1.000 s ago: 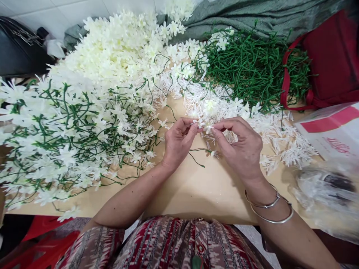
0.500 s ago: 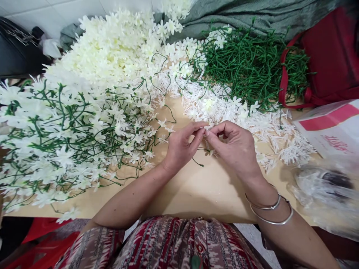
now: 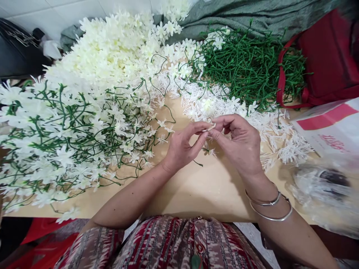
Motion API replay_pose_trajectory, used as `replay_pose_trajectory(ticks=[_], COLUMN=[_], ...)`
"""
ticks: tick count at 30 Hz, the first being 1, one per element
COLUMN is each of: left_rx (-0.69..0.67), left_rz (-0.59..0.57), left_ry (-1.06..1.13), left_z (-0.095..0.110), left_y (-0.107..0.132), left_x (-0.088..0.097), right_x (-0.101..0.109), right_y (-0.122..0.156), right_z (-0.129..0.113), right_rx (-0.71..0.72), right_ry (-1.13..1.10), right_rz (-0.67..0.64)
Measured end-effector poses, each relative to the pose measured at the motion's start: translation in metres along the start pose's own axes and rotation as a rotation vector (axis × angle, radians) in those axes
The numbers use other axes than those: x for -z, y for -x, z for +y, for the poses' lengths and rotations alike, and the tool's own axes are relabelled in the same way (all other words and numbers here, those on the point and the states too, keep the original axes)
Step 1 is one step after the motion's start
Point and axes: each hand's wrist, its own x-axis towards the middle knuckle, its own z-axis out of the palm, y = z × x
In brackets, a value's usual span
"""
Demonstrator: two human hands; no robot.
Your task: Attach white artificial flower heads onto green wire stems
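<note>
My left hand (image 3: 183,145) is closed, thumb and forefinger pinching a small white artificial flower piece (image 3: 209,127). My right hand (image 3: 238,144) meets it from the other side, with its thumb and fingertips on the same piece. The fingers cover most of the piece. Just below the fingertips, a green stem (image 3: 198,163) with a white fringed tip lies on the table (image 3: 196,194). Behind the hands spreads a layer of thin white stamens (image 3: 221,112).
Finished-looking white flowers on green stems (image 3: 64,138) cover the left side. Loose white blossoms (image 3: 117,48) are heaped behind them. A pile of bare green stems (image 3: 246,71) lies at the back right, by a red bag (image 3: 328,56). Further right are a white printed bag (image 3: 333,138) and clear plastic (image 3: 322,198).
My right hand has shifted slightly right and up, its fingers rolling on the white piece. More of the piece shows between the fingertips. My left hand has barely moved.
</note>
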Motion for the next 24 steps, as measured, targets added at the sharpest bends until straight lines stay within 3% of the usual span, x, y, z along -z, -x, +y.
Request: replay_pose_trajectory(ticks=[3,7,13,19,24], left_rx=[0.094,0.13,0.118,-0.033,-0.209], left_rz=[0.016,-0.014,-0.028,0.086,0.132], left_ry=[0.087,0.217,-0.006,-0.198,-0.131], left_z=[-0.003,-0.007,-0.008,-0.003,0.005], left_y=[0.003,0.004,0.0,-0.004,-0.006], left_x=[-0.003,-0.007,-0.003,0.001,0.002], right_x=[0.003,0.004,0.002,0.0,-0.003], right_y=[-0.001,-0.003,-0.006,-0.004,-0.001], right_z=[-0.001,0.005,0.014,0.017,0.012], right_rx=[0.058,0.031,-0.008,-0.062,-0.09], right_ry=[0.06,-0.078,-0.359,-0.366,-0.312], right_rz=[-0.016,-0.041,-0.023,-0.004,0.026])
